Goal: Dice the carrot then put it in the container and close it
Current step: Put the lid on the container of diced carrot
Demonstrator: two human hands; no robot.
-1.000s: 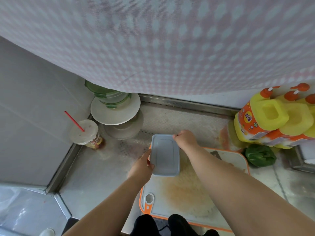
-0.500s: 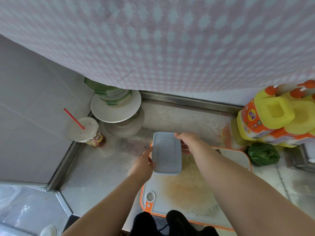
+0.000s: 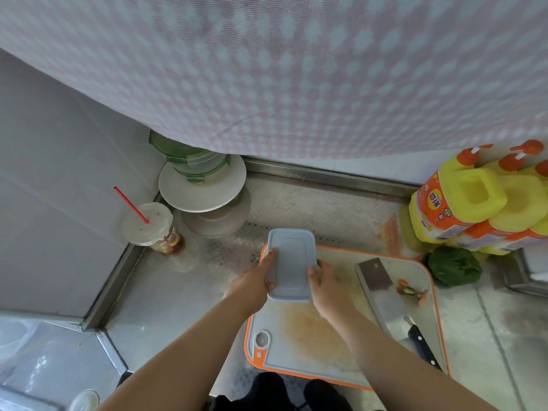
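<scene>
- Container [image 3: 290, 264], lid on, sits at 10 o'clock corner of cutting board [image 3: 341, 348].
- Left hand [image 3: 252, 284] grips its left edge, right hand [image 3: 324, 284] its right edge.
- Risk: uneven press leaves lid corner unsealed; cleaver [image 3: 382, 289] lies near at 3 o'clock.

1. Yellow detergent bottles [image 3: 462, 200] at right: orange label [image 3: 433, 200] with large Chinese characters, too blurred to read.
2. Lidded drink cup [image 3: 148, 225] with red straw at left: brown and yellow printed band [image 3: 169, 239], lettering too small to read.
3. No other text, numbers or signs legible anywhere else.
</scene>
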